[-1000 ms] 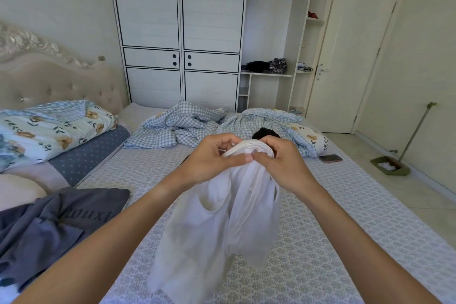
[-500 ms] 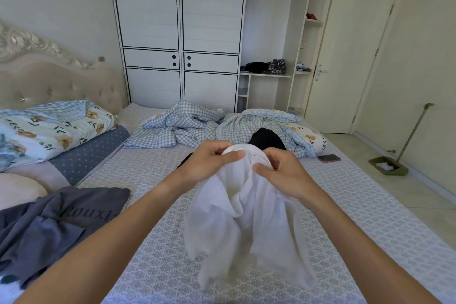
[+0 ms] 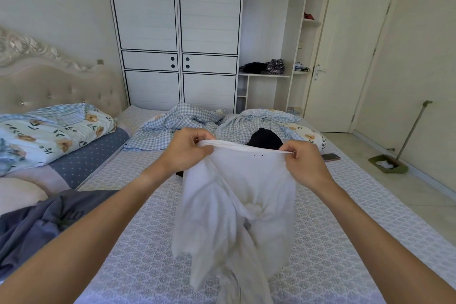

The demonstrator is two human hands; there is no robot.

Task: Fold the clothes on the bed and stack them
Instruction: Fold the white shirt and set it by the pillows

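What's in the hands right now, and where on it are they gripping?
Both hold the white garment by its banded top edge: left hand pinches one end, right hand the other.

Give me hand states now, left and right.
Left hand: closed, pinching the white garment's top edge.
Right hand: closed, pinching the same edge.

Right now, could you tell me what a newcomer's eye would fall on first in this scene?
A white garment hangs mid-frame over the bed, its top edge pinched and stretched between the left hand and the right hand. Behind it a rumpled checked quilt lies across the bed's far end, and a dark grey garment lies crumpled at lower left.
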